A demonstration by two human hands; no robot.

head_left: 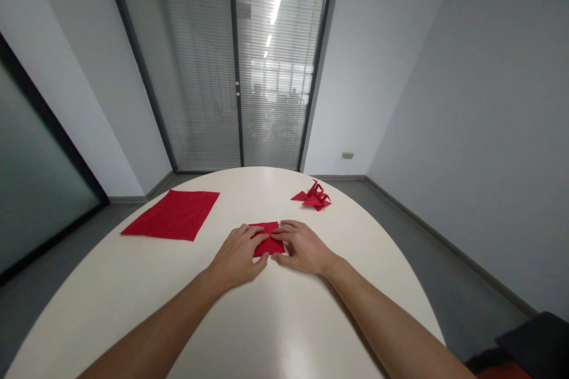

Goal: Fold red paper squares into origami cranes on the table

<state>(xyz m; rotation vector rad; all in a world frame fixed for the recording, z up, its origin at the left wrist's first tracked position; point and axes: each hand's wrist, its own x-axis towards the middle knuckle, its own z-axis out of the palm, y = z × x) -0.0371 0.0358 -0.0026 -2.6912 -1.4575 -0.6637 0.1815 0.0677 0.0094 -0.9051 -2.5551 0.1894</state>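
Note:
A small folded piece of red paper (267, 241) lies on the white round table (275, 320) in front of me. My left hand (237, 255) rests on its left side, fingers flat and pressing down on the paper. My right hand (302, 247) covers its right side, fingers stretched flat along the upper edge and thumb at the lower edge. Both hands hold the paper down against the tabletop.
A flat sheet of red paper (172, 214) lies at the left of the table. A finished folded red paper figure (313, 197) sits at the far right. Glass doors with blinds (235, 59) stand behind the table. A dark object (536, 340) is at the lower right.

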